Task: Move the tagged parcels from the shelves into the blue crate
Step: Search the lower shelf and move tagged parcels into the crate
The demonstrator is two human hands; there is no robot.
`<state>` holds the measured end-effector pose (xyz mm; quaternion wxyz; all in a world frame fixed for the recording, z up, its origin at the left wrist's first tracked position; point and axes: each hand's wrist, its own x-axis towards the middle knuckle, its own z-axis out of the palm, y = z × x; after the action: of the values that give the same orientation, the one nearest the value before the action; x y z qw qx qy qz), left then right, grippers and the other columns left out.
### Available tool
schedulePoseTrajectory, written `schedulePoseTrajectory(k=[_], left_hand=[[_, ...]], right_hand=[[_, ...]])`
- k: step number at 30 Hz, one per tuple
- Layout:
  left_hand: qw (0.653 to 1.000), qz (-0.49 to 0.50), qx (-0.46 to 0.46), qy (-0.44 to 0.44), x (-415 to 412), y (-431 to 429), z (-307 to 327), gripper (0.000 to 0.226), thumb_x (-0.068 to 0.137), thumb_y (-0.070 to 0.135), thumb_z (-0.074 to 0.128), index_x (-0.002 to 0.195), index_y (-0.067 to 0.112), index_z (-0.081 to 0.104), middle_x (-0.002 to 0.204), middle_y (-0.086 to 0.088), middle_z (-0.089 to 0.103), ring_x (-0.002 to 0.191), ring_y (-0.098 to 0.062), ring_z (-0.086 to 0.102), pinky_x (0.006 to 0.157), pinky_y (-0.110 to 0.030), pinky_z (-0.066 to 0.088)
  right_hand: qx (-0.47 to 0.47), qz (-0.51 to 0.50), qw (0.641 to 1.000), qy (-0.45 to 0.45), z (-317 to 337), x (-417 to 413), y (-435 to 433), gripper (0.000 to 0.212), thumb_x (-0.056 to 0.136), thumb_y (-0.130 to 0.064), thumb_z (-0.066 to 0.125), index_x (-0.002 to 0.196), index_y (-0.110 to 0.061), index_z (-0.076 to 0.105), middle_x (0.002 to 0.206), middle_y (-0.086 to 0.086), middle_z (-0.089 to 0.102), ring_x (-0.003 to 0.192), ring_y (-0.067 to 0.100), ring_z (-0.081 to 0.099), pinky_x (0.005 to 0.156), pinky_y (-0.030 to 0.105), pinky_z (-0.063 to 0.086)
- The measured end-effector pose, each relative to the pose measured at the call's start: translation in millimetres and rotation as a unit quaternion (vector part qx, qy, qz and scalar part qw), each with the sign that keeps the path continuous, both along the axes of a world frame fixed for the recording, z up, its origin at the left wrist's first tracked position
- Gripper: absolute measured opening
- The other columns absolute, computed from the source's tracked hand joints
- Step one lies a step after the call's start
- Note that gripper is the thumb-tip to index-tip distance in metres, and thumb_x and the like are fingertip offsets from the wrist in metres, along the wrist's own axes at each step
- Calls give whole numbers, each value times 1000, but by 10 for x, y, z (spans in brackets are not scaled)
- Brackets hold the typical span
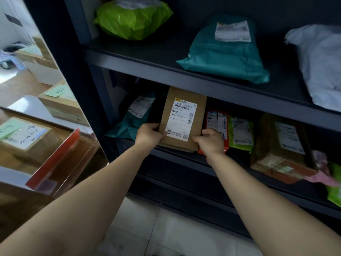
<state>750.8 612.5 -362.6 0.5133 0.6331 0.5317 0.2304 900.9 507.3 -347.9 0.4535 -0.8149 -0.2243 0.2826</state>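
A brown kraft parcel is held at the front of the lower shelf, between a teal mailer bag on its left and a red packet on its right. Its long axis runs from the shelf's front edge back and upward, the far end lying under the upper shelf. The white label faces up, its print upright. The near left corner is gripped by the left hand, thumb on the label face. The near right corner is gripped by the right hand, fingers curled round the edge.
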Motion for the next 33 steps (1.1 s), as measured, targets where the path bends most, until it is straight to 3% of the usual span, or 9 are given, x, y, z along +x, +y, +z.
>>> schedulePoseTrajectory(k=[8, 10, 14, 21, 24, 27, 30, 33], left_hand=[[1000, -10, -2, 26, -41, -58, 98, 32, 86, 16, 69, 118, 10, 67, 104, -2, 68, 99, -26, 64, 90, -42, 54], [999, -15, 6, 37, -38, -43, 113, 33, 89, 18, 66, 120, 11, 66, 113, -6, 68, 103, -26, 63, 91, -39, 54], [997, -39, 39, 57, 13, 2, 136, 47, 94, 10, 53, 141, 13, 47, 135, -7, 56, 121, -26, 53, 87, -25, 42], [982, -87, 79, 148, 159, 91, -25, 56, 93, 1, 43, 148, 14, 37, 139, -13, 52, 120, -33, 52, 94, -32, 45], [952, -108, 146, 247, 260, 98, -51, 54, 92, 10, 49, 145, 16, 39, 142, -20, 42, 127, -37, 44, 100, -41, 41], [880, -135, 280, 358, 442, -57, 21, 65, 94, 25, 52, 151, 20, 22, 156, -16, 18, 144, -35, 17, 113, -50, 25], [840, -227, 398, 289, 739, -316, 63, 64, 96, 23, 51, 152, 19, 21, 159, -11, 16, 146, -30, 14, 118, -43, 21], [841, -329, 383, 195, 1033, -538, -4, 52, 94, 8, 50, 145, 12, 39, 153, -12, 31, 139, -28, 32, 114, -36, 32]], right_hand=[[-6, 9, 1000, 9, 24, -24, -65, 41, 84, -9, 67, 124, -6, 58, 112, 5, 61, 93, 15, 54, 90, 33, 51], [-7, 15, 1000, 14, 5, -23, -45, 41, 85, -9, 66, 125, -7, 58, 111, 4, 61, 95, 16, 56, 93, 35, 51], [-26, 52, 998, 18, -52, -29, 54, 54, 85, -7, 61, 138, -15, 51, 135, 3, 57, 115, 19, 57, 99, 38, 50], [-33, 126, 991, 40, -135, -21, 125, 59, 95, -26, 58, 148, -13, 35, 147, 2, 43, 132, 20, 44, 105, 26, 37], [-26, 111, 992, -56, -169, 68, 103, 55, 95, -30, 56, 145, -15, 40, 148, 5, 43, 135, 23, 41, 110, 36, 38], [-14, 44, 978, -202, -161, 245, 5, 42, 95, -27, 54, 135, -13, 53, 133, 10, 56, 122, 26, 52, 99, 35, 46], [-62, -27, 960, -270, -212, 448, -130, 39, 93, -26, 54, 129, -12, 57, 127, 14, 55, 118, 30, 49, 95, 33, 42], [-142, -47, 965, -217, -343, 615, -228, 47, 90, -32, 53, 133, -12, 51, 134, 17, 49, 123, 33, 45, 100, 37, 41]])
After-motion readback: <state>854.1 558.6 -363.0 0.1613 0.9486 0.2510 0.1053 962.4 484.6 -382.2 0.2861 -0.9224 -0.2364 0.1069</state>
